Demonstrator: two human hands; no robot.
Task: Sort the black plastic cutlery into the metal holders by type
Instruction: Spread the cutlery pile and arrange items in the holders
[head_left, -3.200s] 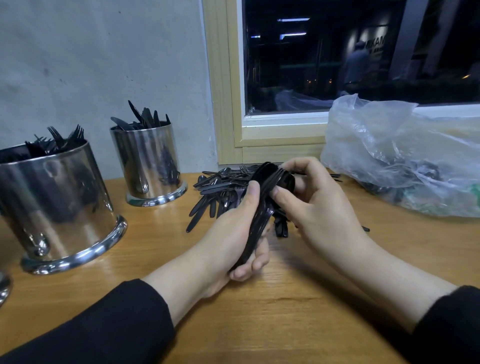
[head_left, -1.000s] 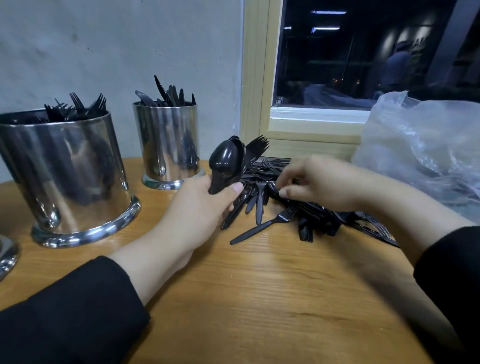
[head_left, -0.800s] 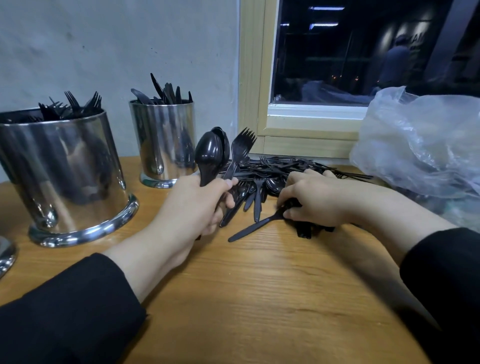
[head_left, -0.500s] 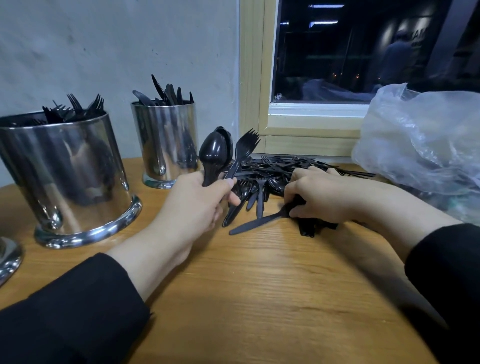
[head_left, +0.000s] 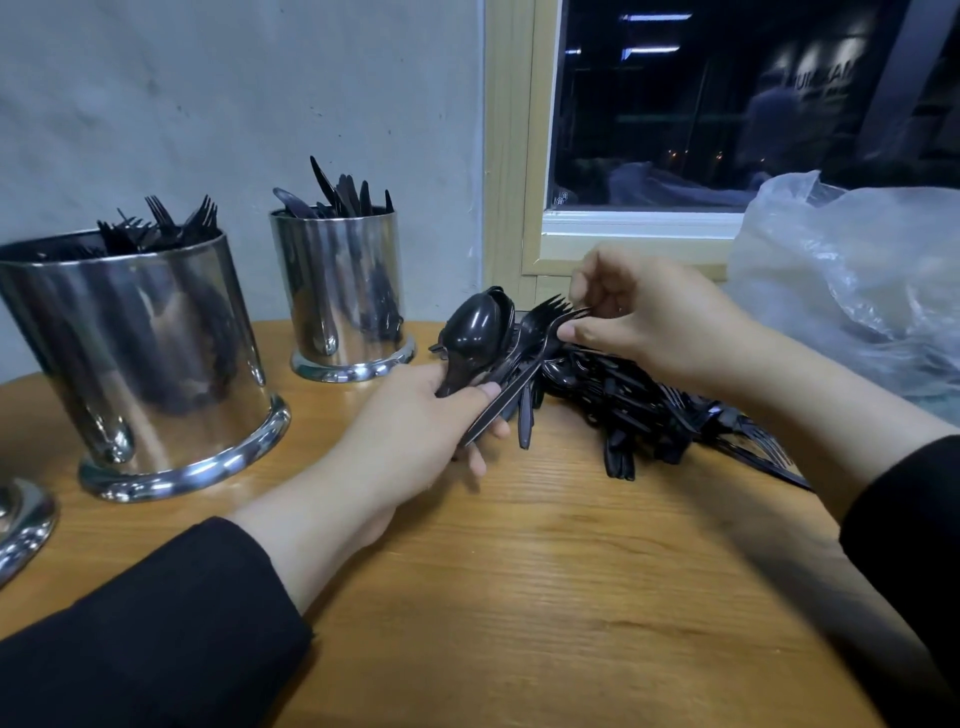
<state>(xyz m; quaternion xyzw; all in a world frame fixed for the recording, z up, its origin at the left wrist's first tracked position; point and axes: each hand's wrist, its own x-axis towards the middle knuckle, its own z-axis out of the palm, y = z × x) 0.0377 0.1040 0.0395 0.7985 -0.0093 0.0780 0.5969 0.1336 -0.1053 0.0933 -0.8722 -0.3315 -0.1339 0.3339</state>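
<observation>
Lifted off the loose heap of black plastic cutlery since half a second ago, the right hand is now bringing a black plastic fork up by its tines, pinched between thumb and forefinger. From the head view, the left hand is curling round a bundle of black plastic spoons and is taking the fork's handle in beside them. All this is happening just right of the small shiny metal holder with knives; the large shiny metal holder with forks is standing left of it, nearer the camera, and the heap is lying to its right on the round wooden table. A crumpled clear plastic bag is sitting far right of that holder (under the window).

Gathering by type looks to be the step under way. Next, the left hand will likely need to keep fork and spoons apart before dropping each into its own holder.
</observation>
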